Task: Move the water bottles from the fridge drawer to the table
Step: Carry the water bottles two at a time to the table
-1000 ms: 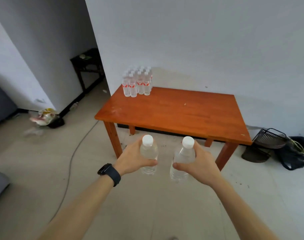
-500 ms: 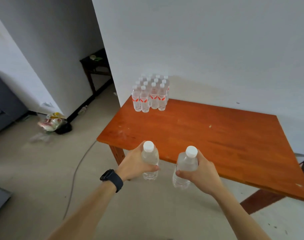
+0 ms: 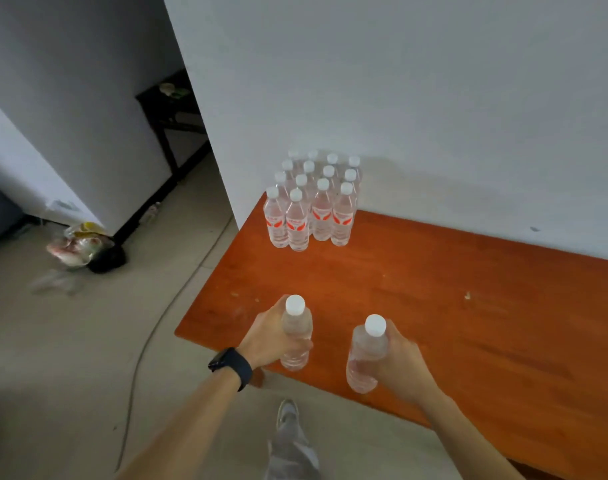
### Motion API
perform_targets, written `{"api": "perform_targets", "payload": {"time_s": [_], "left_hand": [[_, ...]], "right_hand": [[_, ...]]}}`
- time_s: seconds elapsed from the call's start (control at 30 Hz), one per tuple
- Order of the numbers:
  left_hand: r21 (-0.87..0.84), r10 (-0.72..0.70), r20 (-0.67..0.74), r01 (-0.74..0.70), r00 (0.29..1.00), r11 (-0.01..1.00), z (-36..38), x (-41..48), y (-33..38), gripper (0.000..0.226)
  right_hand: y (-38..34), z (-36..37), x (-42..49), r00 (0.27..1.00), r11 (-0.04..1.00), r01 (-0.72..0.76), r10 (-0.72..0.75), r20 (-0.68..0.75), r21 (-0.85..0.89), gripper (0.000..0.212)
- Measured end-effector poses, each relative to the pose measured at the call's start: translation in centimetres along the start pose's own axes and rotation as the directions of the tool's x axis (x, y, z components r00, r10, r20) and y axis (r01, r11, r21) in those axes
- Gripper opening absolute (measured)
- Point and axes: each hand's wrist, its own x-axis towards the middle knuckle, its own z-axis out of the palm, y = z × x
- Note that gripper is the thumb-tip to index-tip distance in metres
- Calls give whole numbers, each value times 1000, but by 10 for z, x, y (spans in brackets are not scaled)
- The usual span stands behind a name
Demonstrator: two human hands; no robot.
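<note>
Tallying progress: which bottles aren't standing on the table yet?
Only the two unlabelled ones: the left bottle, gripped by the left hand, and the right bottle, gripped by the right hand. The red-labelled cluster stands on the table by the wall.

A sparsely furnished room in what looks like a home: bare white walls (image 3: 434,81) meet a pale, hard floor (image 3: 70,358). An orange-brown wooden counter (image 3: 434,306) stands against the wall, capped water bottles (image 3: 313,209) clustered at its far corner. A dark side table (image 3: 171,112) sits in a passage; plastic bags (image 3: 81,244) and a loose cable (image 3: 150,341) lie on the floor.
</note>
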Motion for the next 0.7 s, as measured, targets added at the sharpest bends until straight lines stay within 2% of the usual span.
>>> {"api": "perform_targets", "payload": {"time_s": [0.1,0.3,0.4,0.6,0.7], "left_hand": [[-18,-15,51,16,999,1000,-12,54,-9,62],[-7,10,129,-10,992,1000,-35,147,-16,70],[4,55,161,-56,985,998,-42,186,-8,72],[31,127,213,-136,969,990,-43,242,4,70],[34,121,231,-132,965,991,-39,258,7,68]], "right_hand": [[-20,5,53,999,999,-34,34,3,-32,53],[-54,7,141,990,991,-127,128,-53,37,52],[-68,2,173,985,988,-140,146,-94,70,50],[-69,-5,222,971,973,-172,194,-139,152,58],[-64,-6,238,971,971,-179,201,-131,159,58]]}}
